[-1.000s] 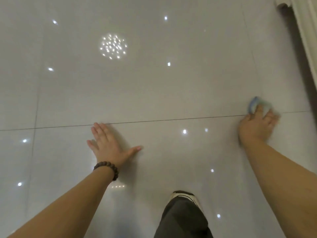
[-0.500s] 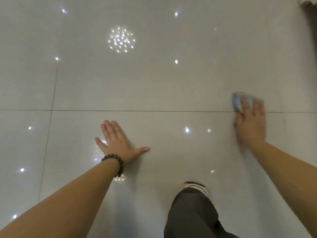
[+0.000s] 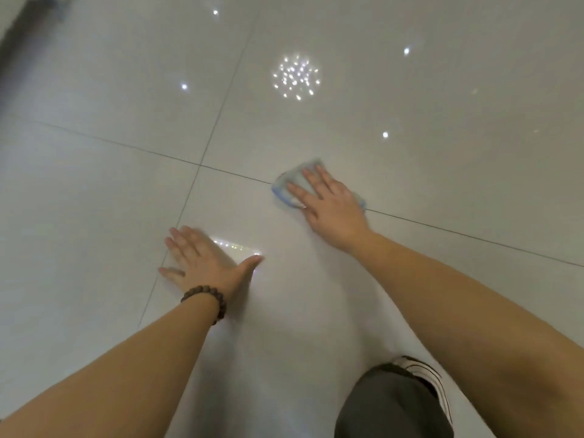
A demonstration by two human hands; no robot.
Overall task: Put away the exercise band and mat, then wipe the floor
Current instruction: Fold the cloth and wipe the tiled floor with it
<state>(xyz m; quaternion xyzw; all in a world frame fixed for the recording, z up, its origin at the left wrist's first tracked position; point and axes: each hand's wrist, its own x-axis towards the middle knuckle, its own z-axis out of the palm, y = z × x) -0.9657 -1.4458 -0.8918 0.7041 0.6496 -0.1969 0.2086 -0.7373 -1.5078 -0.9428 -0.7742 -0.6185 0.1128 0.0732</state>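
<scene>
Glossy pale floor tiles (image 3: 410, 279) mirror ceiling lights; the right hand (image 3: 331, 205) lies flat, fingers straight, pressing a blue-edged cloth (image 3: 286, 186) onto the grout line near a tile crossing. Half a second ago that cloth sat further to the person's right, so the wipe is sweeping leftward. The left hand (image 3: 202, 263), beaded bracelet (image 3: 207, 300) at the wrist, rests spread and empty, bracing. No band or mat in view; wiping seems the last stage
</scene>
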